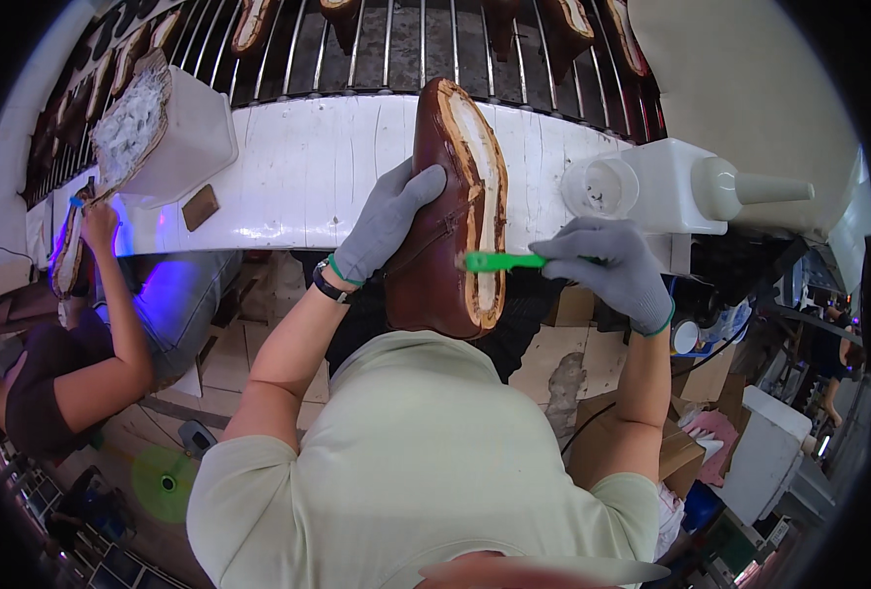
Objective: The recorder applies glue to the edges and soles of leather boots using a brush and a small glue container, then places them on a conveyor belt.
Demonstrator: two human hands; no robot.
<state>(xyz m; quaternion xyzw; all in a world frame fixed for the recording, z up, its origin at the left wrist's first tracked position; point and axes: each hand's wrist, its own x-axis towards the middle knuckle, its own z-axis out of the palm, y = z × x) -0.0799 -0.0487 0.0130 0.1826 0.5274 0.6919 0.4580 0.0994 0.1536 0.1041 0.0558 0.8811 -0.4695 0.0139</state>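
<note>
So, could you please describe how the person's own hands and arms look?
The left hand and right hand wear grey gloves with green cuff edges. A dark wristwatch circles the left wrist. The forearms are bare; short sleeves belong to a pale green shirt.

Roller rack, bench and a neighbour at work, as I see them from my end.
Beyond the white bench (288, 167) I make out a rack of metal rollers (422, 39) carrying more brown footwear (252, 26). On the bench's left stands a white bin (200, 123) heaped with pale crumpled material (131, 133), a small brown square (200, 208) lying near it. Further left I see a co-worker (107, 378) seated; below, a green fan (167, 482). At right, a pink cloth (715, 434) lies beside cardboard (686, 456).
</note>
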